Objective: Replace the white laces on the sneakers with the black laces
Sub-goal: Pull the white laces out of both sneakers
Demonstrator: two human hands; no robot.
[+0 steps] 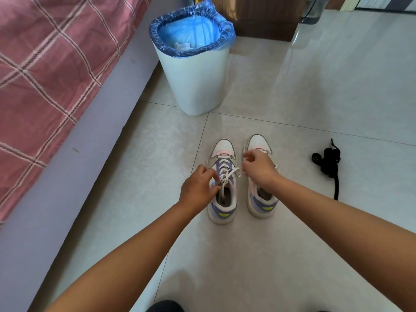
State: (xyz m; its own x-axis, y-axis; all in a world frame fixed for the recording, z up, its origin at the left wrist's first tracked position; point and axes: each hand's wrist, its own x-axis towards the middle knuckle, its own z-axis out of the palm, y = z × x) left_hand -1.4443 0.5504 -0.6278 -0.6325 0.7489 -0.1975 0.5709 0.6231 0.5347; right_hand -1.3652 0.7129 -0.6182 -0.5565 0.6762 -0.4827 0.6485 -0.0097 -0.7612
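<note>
Floor level, pale tiles (281,255). Two sneakers side by side, toes pointing away from me, both with white laces in.

Left sneaker (222,206): white lace (225,167) threaded up the eyelets, top loosened, one loop standing up over the tongue and a free end trailing toward the gap between the shoes. My left hand (199,188) sits at the shoe's left side by the collar, fingers curled, thumb and forefinger pinching the lace near the top eyelets.

Right sneaker (258,143): mostly hidden under my right hand (258,168), which hangs over its lacing. Fingers bent and drawn in, tips close together near the free end of the left shoe's lace; cannot tell whether they actually hold it or anything.

Black laces (328,163): bundled in a loose heap on the tiles to the right of the right sneaker, well apart from it, one strand running back toward me.

Beyond the shoes: white bin (195,82) with a blue liner folded over its rim, some pale scraps inside. Left edge: bed with red checked cover (45,75) above a grey base
</note>
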